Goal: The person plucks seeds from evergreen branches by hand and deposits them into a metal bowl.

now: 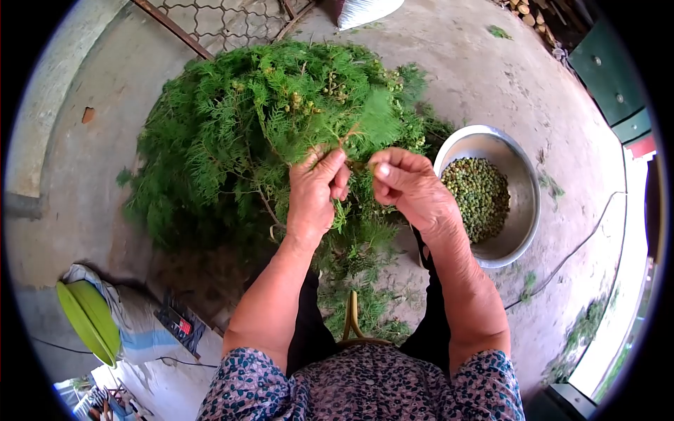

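Observation:
A big heap of green, feathery conifer branches (217, 119) lies in front of me, with clusters of small yellowish cones (298, 104) among the foliage. My left hand (314, 196) is closed on a leafy conifer sprig (375, 119), which rises above its thumb and fingers, its tip blurred. Close to its right, my right hand (413, 184) is pinched, thumb against forefinger; whatever lies between these fingertips is too small to make out. Beside that hand stands a round metal basin (525, 210), partly filled with small green and brownish cones (475, 198).
Loose green bits (393, 330) litter the concrete floor (484, 77) below my hands. A lime-green tub (88, 316) leans at lower left. A metal grille (225, 24) and a white sack (368, 10) are at the back; a cable (572, 252) runs along the right.

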### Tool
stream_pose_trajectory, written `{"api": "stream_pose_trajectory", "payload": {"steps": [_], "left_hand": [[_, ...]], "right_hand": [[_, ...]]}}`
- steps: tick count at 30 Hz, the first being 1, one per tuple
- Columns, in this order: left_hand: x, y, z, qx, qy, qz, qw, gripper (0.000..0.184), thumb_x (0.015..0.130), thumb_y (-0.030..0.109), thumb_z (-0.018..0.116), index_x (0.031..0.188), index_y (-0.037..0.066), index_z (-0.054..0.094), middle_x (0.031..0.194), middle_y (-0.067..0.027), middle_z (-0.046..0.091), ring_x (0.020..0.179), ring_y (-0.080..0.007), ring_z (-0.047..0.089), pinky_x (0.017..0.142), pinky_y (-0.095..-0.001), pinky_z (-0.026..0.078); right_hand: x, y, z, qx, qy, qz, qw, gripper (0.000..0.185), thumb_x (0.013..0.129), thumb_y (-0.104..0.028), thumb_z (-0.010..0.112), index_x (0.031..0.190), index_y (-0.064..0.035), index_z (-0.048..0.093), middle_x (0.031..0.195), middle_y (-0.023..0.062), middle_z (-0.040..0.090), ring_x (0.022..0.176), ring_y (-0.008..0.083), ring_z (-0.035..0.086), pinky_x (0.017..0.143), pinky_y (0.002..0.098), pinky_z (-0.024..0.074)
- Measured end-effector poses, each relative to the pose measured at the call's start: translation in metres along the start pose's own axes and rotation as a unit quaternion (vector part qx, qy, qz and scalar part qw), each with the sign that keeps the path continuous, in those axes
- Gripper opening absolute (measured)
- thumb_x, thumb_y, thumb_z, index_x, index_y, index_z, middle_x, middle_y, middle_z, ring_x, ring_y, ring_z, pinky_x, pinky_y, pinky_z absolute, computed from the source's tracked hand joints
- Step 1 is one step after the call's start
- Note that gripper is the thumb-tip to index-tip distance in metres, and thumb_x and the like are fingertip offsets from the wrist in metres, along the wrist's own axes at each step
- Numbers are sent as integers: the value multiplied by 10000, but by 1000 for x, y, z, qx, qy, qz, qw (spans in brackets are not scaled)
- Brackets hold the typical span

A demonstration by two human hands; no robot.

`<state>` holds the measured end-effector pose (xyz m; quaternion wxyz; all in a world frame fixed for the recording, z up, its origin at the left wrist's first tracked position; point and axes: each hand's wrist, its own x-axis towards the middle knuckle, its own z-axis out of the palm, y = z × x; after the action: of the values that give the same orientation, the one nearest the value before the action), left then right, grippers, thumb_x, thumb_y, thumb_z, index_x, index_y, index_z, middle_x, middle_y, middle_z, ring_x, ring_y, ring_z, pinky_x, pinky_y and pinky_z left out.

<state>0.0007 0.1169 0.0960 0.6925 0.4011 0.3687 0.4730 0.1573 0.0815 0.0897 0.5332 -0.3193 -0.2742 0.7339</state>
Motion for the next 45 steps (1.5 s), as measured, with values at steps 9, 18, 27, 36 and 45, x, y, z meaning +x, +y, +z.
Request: {"api": "stream_pose_trajectory", "payload": {"steps": [9,18,27,36,45], "left_hand": [[3,-2,-2,-102,2,-31,994,162,865,227,548,838,69,528,548,21,399,497,-91,356,489,-262,322],[-3,0,8,-25,13,-17,999,138,839,184,590,865,55,549,540,18,433,464,-54,366,423,-201,302],[-2,-5,7,53,51,27,997,118,835,150,591,888,47,568,523,30,428,439,-55,358,413,-209,291],[-9,1,12,192,39,60,979,98,849,134,565,862,37,564,525,36,439,443,-48,378,401,-200,284],[-1,1,-2,-127,4,-70,989,141,837,170,585,864,31,583,525,13,444,425,-70,363,413,-219,309]], "right_hand": [[-2,-4,8,-52,126,-86,987,101,814,-127,616,846,-35,590,572,-7,527,446,64,433,408,198,328],[7,10,26,-143,186,-61,970,129,817,-108,615,849,16,597,593,-13,520,470,45,441,413,197,356],[5,6,34,-252,194,-101,943,146,831,-126,597,849,16,623,567,-5,524,462,51,453,419,207,372],[7,7,27,-278,197,-139,930,137,834,-127,596,809,6,619,643,25,555,504,58,469,437,204,375],[14,0,15,123,126,-96,980,132,843,-165,577,850,-33,566,711,36,566,580,130,527,538,252,412]]}}
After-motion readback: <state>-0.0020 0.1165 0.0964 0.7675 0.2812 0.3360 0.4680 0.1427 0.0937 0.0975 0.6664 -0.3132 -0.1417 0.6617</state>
